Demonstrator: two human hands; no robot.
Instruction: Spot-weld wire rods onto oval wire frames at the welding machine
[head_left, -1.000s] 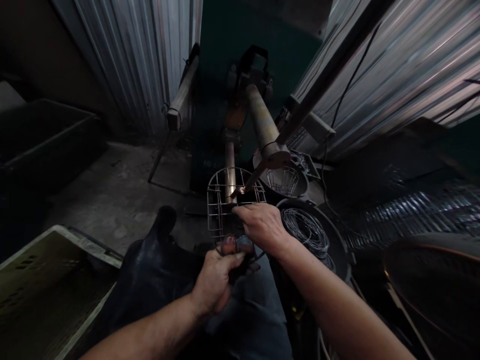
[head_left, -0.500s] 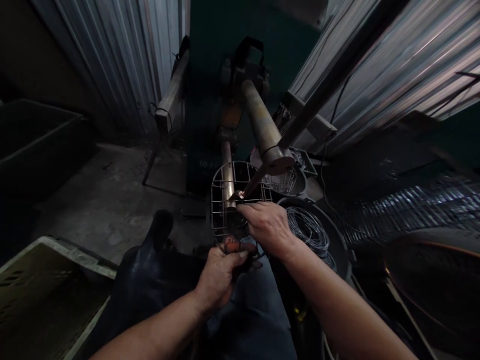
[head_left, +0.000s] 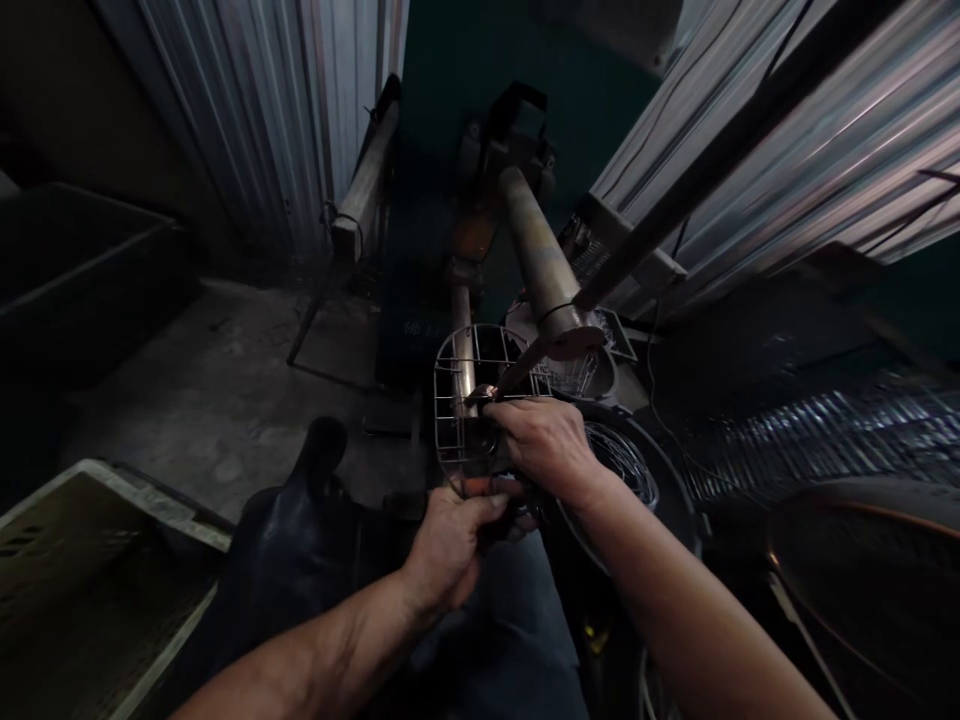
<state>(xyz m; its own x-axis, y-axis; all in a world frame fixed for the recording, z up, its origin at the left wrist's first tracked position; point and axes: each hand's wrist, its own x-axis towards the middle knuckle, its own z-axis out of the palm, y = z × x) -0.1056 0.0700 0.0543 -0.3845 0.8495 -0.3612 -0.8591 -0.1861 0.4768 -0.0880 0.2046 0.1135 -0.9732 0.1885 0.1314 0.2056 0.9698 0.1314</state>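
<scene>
A round-ended wire rack (head_left: 448, 407) sits at a green machine, around the tip of its lower metal rod (head_left: 463, 350). My left hand (head_left: 450, 540) is closed at the rack's near edge, the thumb lying over it. An orange piece (head_left: 474, 486) shows by that thumb; its kind is unclear. My right hand (head_left: 547, 440) is on the rack's right side, its fingers bent together close to a small copper-coloured tip (head_left: 490, 391). What the right fingers pinch is hidden. Above them, a thick brass-coloured cylinder (head_left: 544, 250) carries a slanted rod (head_left: 523, 366).
A coil of wire (head_left: 622, 460) lies in a dark tub (head_left: 679, 500) at the right, with wire pieces (head_left: 577, 372) in a bowl behind. A yellowish plastic crate (head_left: 82, 475) stands at lower left. A dark bar (head_left: 720, 160) slants across the upper right.
The view has shifted slightly, so the machine and rack appear a little farther right. Both hands stay at the rack, with little movement relative to it.
</scene>
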